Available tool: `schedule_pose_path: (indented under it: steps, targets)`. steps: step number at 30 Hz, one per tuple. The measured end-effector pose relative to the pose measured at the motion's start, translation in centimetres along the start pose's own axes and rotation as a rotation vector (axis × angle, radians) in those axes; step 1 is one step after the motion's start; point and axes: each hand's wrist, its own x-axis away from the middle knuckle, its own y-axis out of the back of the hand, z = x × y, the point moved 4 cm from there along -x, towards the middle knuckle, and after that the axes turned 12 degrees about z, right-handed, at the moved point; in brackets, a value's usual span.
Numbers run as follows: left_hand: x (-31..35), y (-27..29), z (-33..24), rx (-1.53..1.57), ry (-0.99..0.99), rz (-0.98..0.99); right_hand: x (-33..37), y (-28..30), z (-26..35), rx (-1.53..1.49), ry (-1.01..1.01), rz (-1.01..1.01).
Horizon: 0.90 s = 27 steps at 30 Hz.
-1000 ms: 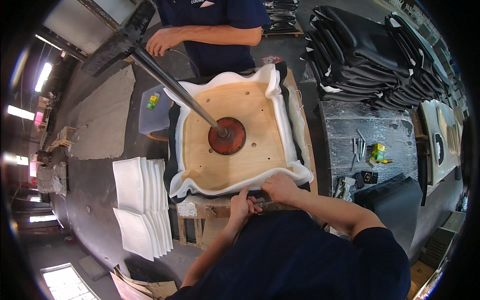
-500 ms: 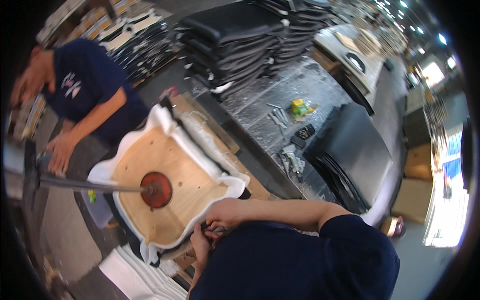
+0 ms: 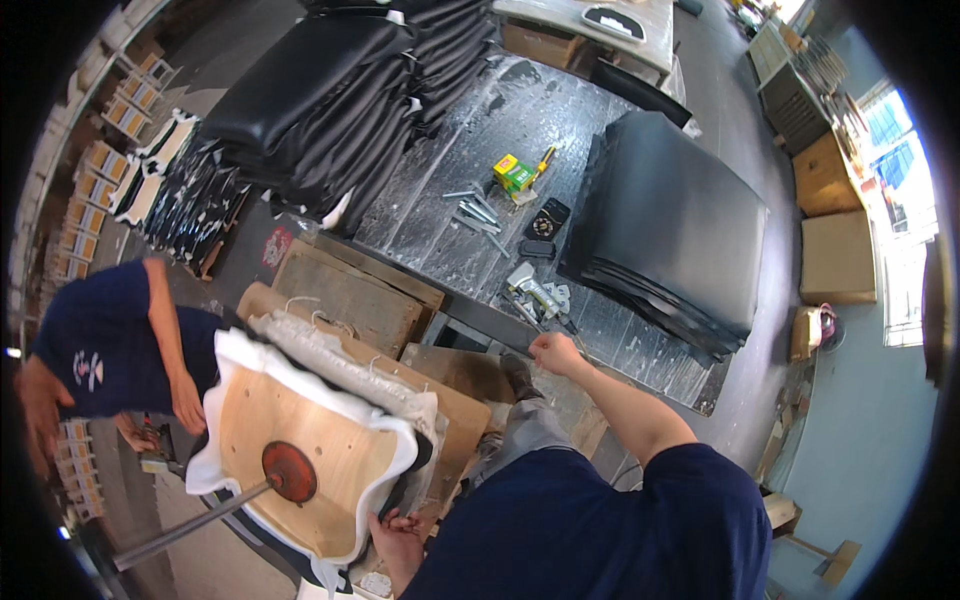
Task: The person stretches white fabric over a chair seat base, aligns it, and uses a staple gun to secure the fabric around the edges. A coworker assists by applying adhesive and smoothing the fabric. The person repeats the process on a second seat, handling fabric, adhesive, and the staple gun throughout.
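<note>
My left grip (image 3: 398,538) is curled, fingers half bent, at the near edge of the smooth, pale wooden panel (image 3: 345,438), which lies beneath a round red disc (image 3: 290,470), ringed by soft, wavy white padding (image 3: 403,462). My right grip (image 3: 556,355) is bunched near the streaked table (image 3: 425,170) (whether either pinches anything, I cannot tell).

The left forearm (image 3: 402,574) is cut off below; black covers (image 3: 305,85) above.
</note>
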Motion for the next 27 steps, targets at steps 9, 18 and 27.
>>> schedule_pose_path:
  steps: [9, 18, 27]
  targets:
    - [3.2, -2.9, 0.6, -0.155, -0.093, 0.046, -14.9, 5.4, -2.5, 0.188, -0.148, -0.24]
    - [8.8, -10.0, 8.3, -0.542, 0.034, 0.095, -19.4, 6.3, -3.8, 0.109, -0.129, -0.211]
    - [6.9, -5.9, 7.8, -0.599, -0.154, 0.131, -12.1, 5.1, -1.7, -0.055, 0.088, -0.11]
